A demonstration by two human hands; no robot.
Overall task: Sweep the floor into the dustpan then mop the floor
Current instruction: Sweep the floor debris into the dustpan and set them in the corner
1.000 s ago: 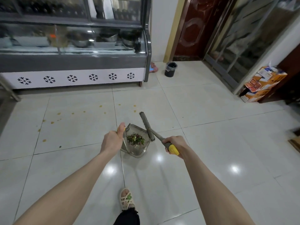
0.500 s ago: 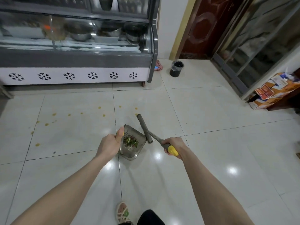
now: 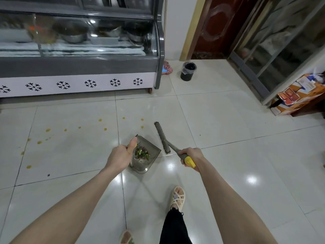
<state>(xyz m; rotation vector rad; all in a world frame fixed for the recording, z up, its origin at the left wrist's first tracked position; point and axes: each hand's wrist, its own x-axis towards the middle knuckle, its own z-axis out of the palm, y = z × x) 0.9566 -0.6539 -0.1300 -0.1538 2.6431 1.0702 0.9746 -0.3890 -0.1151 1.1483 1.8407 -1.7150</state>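
L hand (image 3: 121, 156) gripped dustpan (image 3: 153, 148) handle, scraps (image 3: 142, 154) inside; R hand (image 3: 190, 155) gripped broom (image 3: 162, 137). Pan best carried level, approx. toward bin (image 3: 188, 71).

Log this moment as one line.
left hand grips grey metal dustpan | pan holds green scraps | right hand grips yellow-ended grey broom | yellow spots on white tiled floor

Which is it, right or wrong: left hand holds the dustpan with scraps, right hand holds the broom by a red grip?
Wrong: the grip is yellow. Head view: left hand holds the dustpan with scraps, right hand holds the broom by a yellow grip.
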